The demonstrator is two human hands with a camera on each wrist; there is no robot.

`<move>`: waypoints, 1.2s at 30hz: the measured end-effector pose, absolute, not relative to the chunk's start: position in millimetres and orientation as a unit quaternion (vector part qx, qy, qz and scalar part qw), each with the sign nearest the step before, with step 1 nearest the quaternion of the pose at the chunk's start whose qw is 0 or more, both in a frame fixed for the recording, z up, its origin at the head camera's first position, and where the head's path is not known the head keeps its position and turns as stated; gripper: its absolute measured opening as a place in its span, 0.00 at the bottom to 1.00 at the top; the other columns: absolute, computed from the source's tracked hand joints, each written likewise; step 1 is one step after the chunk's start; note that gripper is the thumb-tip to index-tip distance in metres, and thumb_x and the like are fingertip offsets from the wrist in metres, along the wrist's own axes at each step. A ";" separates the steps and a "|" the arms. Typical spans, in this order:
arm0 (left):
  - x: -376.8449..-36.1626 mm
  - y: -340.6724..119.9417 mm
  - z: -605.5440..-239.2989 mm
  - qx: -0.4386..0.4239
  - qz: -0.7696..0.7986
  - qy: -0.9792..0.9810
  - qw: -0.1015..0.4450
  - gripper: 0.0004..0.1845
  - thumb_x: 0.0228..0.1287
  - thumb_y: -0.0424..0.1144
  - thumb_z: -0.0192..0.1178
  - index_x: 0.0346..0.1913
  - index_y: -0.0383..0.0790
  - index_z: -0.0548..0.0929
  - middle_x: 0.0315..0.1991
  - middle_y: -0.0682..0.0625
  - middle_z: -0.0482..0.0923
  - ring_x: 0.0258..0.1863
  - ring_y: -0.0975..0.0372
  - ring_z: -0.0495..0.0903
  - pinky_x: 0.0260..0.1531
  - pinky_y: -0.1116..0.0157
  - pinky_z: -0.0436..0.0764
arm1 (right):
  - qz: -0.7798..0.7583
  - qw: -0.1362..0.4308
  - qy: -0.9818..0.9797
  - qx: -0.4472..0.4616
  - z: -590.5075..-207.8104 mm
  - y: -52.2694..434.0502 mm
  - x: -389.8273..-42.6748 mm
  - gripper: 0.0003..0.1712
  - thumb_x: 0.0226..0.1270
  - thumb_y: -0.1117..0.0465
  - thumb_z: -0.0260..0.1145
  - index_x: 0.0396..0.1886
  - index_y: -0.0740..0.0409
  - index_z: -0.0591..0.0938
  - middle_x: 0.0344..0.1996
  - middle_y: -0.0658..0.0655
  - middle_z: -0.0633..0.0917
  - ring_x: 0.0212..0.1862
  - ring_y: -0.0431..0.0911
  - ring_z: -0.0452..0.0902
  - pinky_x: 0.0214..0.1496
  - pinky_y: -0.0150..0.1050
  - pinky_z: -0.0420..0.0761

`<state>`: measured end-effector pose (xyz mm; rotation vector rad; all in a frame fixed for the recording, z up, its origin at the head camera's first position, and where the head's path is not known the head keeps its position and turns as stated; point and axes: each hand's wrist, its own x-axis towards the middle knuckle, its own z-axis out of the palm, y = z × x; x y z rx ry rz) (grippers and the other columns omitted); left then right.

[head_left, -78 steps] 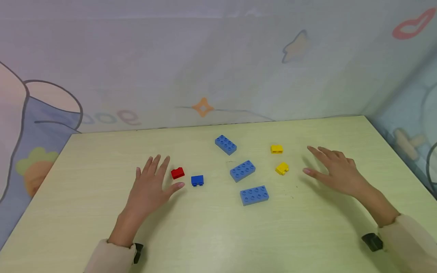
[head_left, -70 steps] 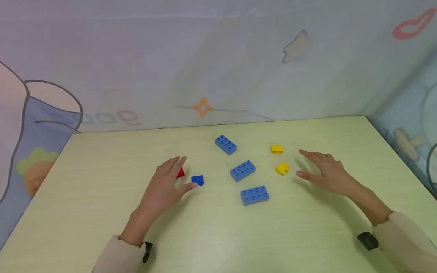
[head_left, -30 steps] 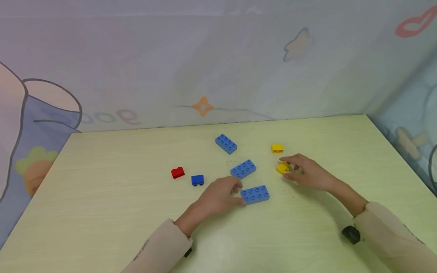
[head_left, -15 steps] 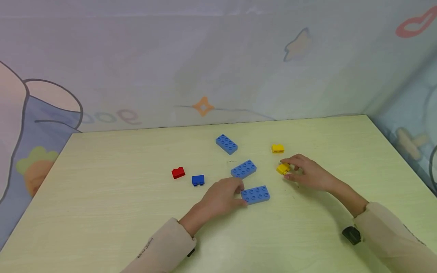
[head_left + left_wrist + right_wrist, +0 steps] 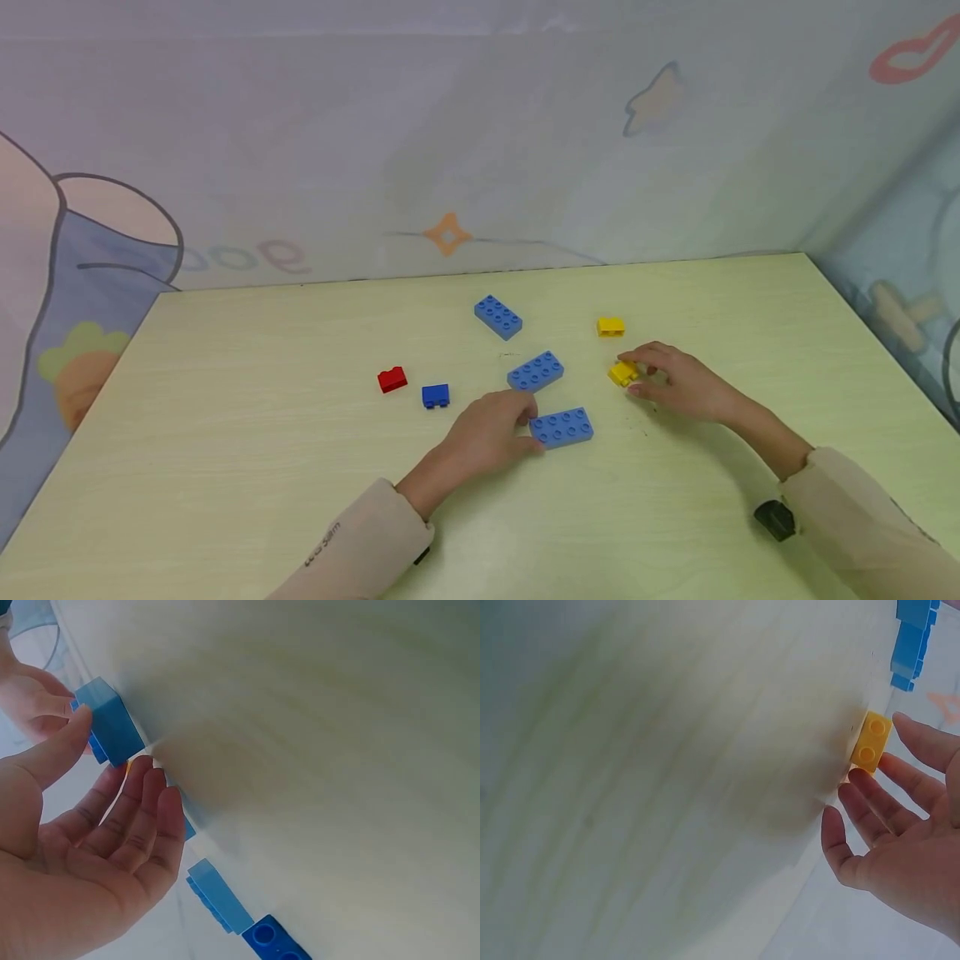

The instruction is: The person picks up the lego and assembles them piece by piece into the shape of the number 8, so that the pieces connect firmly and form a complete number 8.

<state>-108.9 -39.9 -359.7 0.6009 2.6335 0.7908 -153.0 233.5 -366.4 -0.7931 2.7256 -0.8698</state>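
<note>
My left hand point(image 5: 487, 429) has come to the near light-blue brick point(image 5: 562, 427), a long studded one lying flat on the table. In the left wrist view, thumb and fingers pinch that brick point(image 5: 114, 724) by one end. Over on the right, my right hand point(image 5: 686, 385) has its thumb and index finger on either side of a small yellow brick point(image 5: 622, 373) on the table. The right wrist view shows two studs on this yellow brick point(image 5: 872, 742), with the thumb tip right at its edge and the other fingers loosely bent.
Two more long light-blue bricks lie behind, one in the middle point(image 5: 536, 372) and one farther back point(image 5: 498, 317). A second yellow brick point(image 5: 611, 327) sits beyond my right hand. Left of centre are a red brick point(image 5: 392, 380) and a dark-blue brick point(image 5: 435, 396). A printed cloth point(image 5: 337, 150) hangs behind the table.
My left hand has moved right, past the red and dark-blue bricks, to the near light-blue brick. My right hand has moved left to the yellow brick. Both have stayed almost still lately.
</note>
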 end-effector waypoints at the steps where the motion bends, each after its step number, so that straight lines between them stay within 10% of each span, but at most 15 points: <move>1: -108.7 -39.9 -359.8 0.210 0.277 0.923 0.162 0.14 0.54 0.40 0.66 0.41 0.39 0.78 0.29 0.53 0.71 0.30 0.62 0.69 0.31 0.69 0.68 | -0.291 0.087 0.915 -0.264 -366.6 233.4 -153.2 0.24 0.61 0.63 0.63 0.54 0.71 0.73 0.48 0.65 0.76 0.40 0.51 0.70 0.38 0.43 0.72; 24: -106.8 -37.7 -357.9 0.194 0.274 0.928 0.162 0.12 0.53 0.40 0.66 0.39 0.40 0.77 0.28 0.52 0.71 0.30 0.62 0.69 0.29 0.69 0.68 | -0.291 0.100 0.921 -0.240 -364.5 233.2 -152.9 0.21 0.60 0.68 0.62 0.53 0.70 0.74 0.48 0.64 0.78 0.42 0.52 0.72 0.41 0.45 0.73; 36: -107.0 -37.4 -358.8 0.191 0.271 0.930 0.160 0.12 0.54 0.40 0.66 0.39 0.41 0.77 0.28 0.53 0.71 0.30 0.62 0.68 0.30 0.69 0.68 | -0.288 0.058 0.926 -0.238 -365.1 231.9 -151.3 0.12 0.52 0.71 0.67 0.38 0.67 0.80 0.32 0.55 0.80 0.32 0.45 0.72 0.32 0.36 0.73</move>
